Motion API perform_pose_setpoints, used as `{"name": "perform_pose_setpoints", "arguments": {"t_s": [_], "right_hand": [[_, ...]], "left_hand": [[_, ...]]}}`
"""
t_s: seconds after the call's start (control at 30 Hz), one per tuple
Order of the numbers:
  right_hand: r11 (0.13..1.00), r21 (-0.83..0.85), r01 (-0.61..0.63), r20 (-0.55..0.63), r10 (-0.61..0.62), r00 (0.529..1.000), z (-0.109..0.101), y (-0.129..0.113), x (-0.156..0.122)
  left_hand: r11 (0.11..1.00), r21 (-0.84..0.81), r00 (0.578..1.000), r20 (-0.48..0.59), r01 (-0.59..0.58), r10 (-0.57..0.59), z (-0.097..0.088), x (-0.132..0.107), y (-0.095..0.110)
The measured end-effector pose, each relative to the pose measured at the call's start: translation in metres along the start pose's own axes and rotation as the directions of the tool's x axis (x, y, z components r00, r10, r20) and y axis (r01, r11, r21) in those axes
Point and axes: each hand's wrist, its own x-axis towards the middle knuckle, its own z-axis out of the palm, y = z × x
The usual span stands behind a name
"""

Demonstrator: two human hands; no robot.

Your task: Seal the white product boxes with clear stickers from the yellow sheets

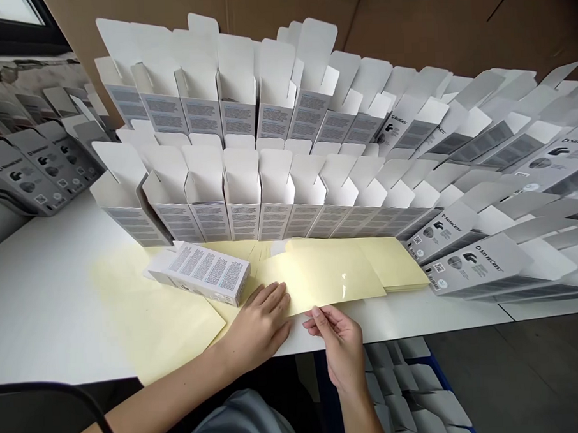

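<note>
A glossy yellow sheet (330,275) lies slantwise over a stack of similar yellow sheets (401,266) on the white table. My left hand (262,316) rests flat on the left end of this sheet, its fingers stretched forward. The near edge of the same sheet is pinched between the thumb and fingers of my right hand (339,335). Small bright glints show on the sheet above my right hand. Just beyond my left fingers, a closed white printed carton (208,271) lies on its side on more yellow sheets. Another loose yellow sheet (179,323) reaches the table's front edge.
Rows of upright cartons (242,186) with raised flaps stand behind the sheets and curve round to cartons (477,262) at the right. More cartons (42,163) stand at the left. Below the table edge, a blue crate (437,369) holds white cartons. A black cable (94,410) crosses lower left.
</note>
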Motion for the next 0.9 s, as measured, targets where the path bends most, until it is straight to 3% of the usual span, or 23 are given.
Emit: {"name": "perform_pose_setpoints", "arguments": {"t_s": [0.17, 0.4, 0.67, 0.9], "right_hand": [[1.0, 0.005, 0.022, 0.036, -0.023, 0.999, 0.0, 0.003, 0.002], [0.998, -0.021, 0.061, 0.1, -0.058, 0.993, -0.001, 0.0, 0.003], [0.993, -0.054, 0.103, 0.19, -0.091, 0.977, -0.003, -0.003, 0.004], [0.982, -0.093, 0.167, 0.225, -0.142, 0.964, -0.004, -0.009, 0.004]], "left_hand": [[0.993, -0.107, 0.996, -0.081, -0.048, 0.039, -0.005, 0.023, 0.009], [0.965, -0.252, 0.993, -0.11, -0.069, 0.042, 0.004, 0.04, 0.012], [0.976, -0.218, 0.995, 0.089, -0.023, 0.043, -0.004, 0.056, 0.008], [0.992, -0.123, 0.935, 0.352, 0.007, 0.037, -0.029, 0.082, 0.008]]}}
